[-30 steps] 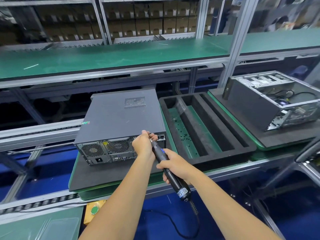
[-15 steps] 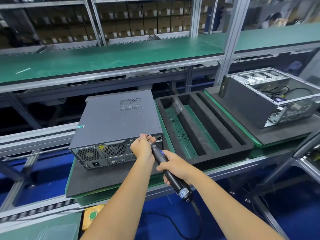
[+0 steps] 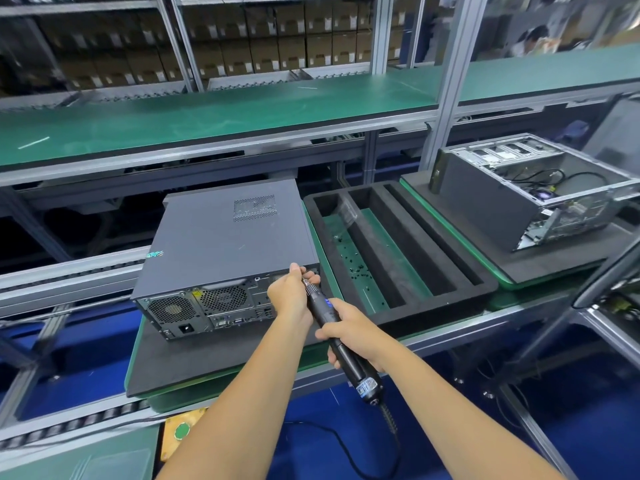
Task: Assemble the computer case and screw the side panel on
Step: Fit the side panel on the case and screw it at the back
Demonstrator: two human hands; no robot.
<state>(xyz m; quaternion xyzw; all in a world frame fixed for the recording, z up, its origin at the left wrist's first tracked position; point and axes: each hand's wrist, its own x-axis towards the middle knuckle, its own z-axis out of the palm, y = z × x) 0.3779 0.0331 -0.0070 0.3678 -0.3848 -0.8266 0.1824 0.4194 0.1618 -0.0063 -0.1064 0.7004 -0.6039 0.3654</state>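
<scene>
A dark grey computer case (image 3: 225, 244) lies on its side on a black foam pallet (image 3: 194, 362), its closed side panel facing up and its rear ports toward me. My right hand (image 3: 353, 336) grips a black electric screwdriver (image 3: 332, 327) whose bit points at the case's rear upper right corner. My left hand (image 3: 291, 292) is curled around the driver's tip at that corner, fingers pinching there. Any screw under the fingers is hidden.
A black foam tray (image 3: 446, 296) with long slots holds several small black screws (image 3: 349, 261) right of the case. Farther right an open case (image 3: 540, 199) with exposed wiring sits on another pallet. The driver's cord (image 3: 388, 420) hangs below the conveyor rail. A green shelf (image 3: 207, 123) runs behind.
The view has drifted slightly, so the case and trays sit a little lower and further left in frame. Both hands stay at the rear corner with the screwdriver.
</scene>
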